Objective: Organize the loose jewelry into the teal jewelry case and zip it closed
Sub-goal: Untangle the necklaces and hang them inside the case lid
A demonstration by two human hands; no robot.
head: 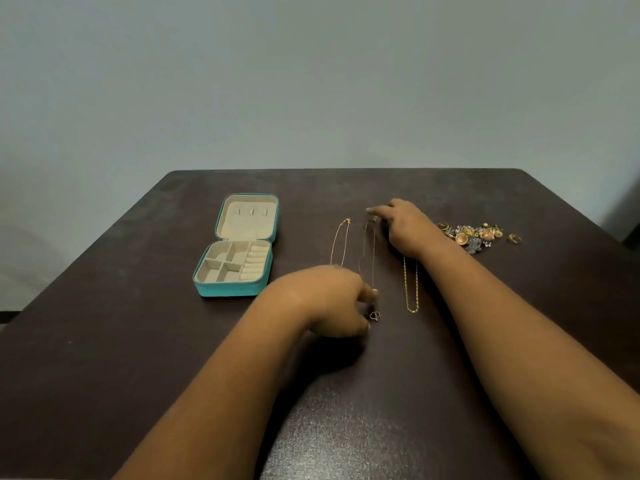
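the teal jewelry case (239,249) lies unzipped and flat on the left middle of the dark, faintly speckled table (104,341). its rounded-square shell is teal outside and lined in soft cream; the near half is split into small square compartments beside a row of padded ring rolls, and the far half carries three small tabs. three necklaces run side by side, front to back, right of the case: a thin gold chain (341,242), a fine dark chain (367,258) ending in a small looped pendant (374,315), and a thicker flat-link gold chain (411,289). a loose pile of rings and earrings (476,234), gold and silver, sits near the table's right side, one ring just apart from it. the left hand (332,299) has its fingers curled at the near end of the dark chain, just above the pendant; the right hand (403,225) pinches that chain's far end. bare tabletop spreads wide toward the near edge and behind the case.
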